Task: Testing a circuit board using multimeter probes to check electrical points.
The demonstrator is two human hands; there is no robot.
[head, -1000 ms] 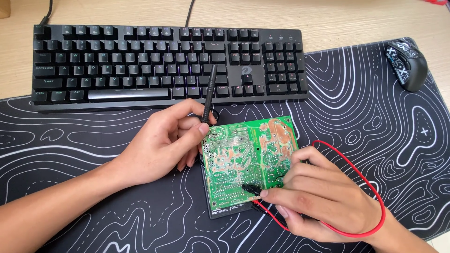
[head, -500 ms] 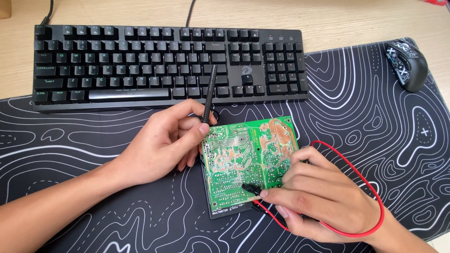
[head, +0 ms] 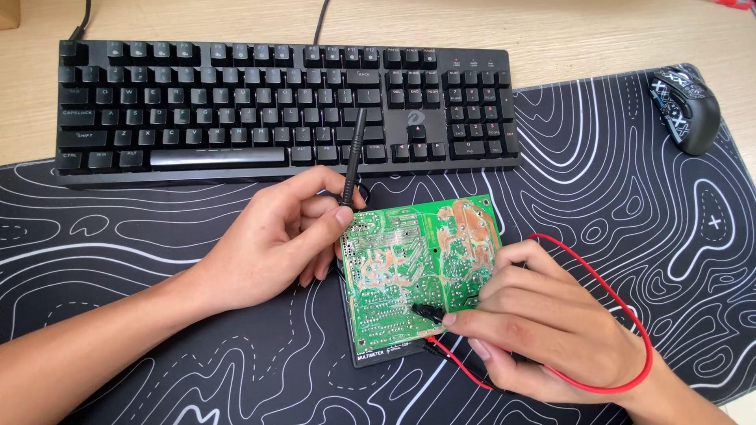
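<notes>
1. Wooden bench carries a black mat with white wavy lines, and near the middle of that mat lies a green circuit board, solder side up, resting on a dark flat device whose edge shows below it.
2. From its look, the board is light, stiff and thin, with sharp solder points and fragile traces; I judge it best held by its bare edges, not by the soldered face.
3. Left hand is closed around a black probe in a pen grip, the tip meeting the board's upper left corner.
4. Right hand pinches a second dark probe tip between thumb and fingers, pressing it to the board's lower middle.
5. A red wire loops around the right hand from behind the board and back under the wrist.
6. Beyond the board, a black keyboard sits half on the mat, its cables running off the far edge.
7. A patterned black mouse rests well apart at the mat's far right corner.
</notes>
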